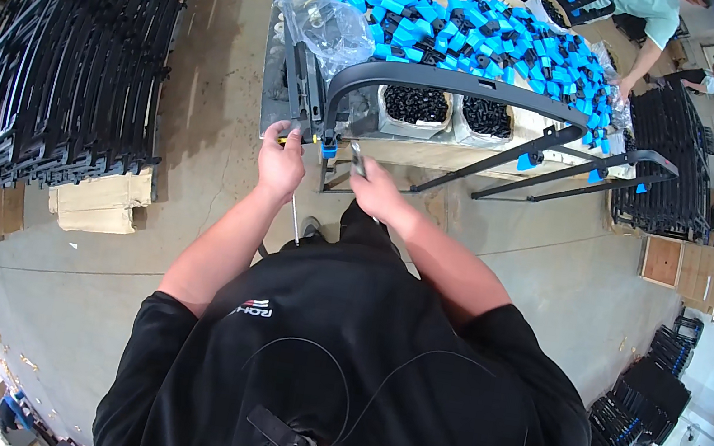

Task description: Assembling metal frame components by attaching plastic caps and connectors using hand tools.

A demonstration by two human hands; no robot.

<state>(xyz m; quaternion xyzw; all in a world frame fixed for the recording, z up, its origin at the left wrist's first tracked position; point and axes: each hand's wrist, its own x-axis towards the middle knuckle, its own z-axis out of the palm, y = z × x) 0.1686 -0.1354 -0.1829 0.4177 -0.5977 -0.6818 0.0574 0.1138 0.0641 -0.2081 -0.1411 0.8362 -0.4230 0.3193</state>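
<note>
Concrete flooring (pixel 94 277) and a dense stack of black metal frames (pixel 69 64) border a crowded workbench (pixel 403 153), where blue-and-black plastic pieces (pixel 492 41) lie heaped and a co-worker's hand (pixel 624 85) reaches in at the far right. Along the near edge, a dark curved frame (pixel 436 80) arches in front of two boxes (pixel 409 128) of small black parts, its lower bars jutting past the bench toward me. My left hand (pixel 282 167) has its fingers curled around what looks like a thin-shafted tool (pixel 295 219), the shaft pointing back at my body, just beside the frame's left end. My right hand (pixel 377 191) grasps a short grey tool (pixel 359 159), too small to identify. With so much of the frame overhanging, I judge that a hard pull could drag it off the bench; a slip of my left-hand grip could send the shaft scraping the finish or jabbing me. Loose clear wrap (pixel 334 28) beyond could snag, too. Matte and evenly dark, the frame bends smoothly at its corners, with a small slot in the top bar and a bright blue fitting (pixel 329 150) at its left end.
</note>
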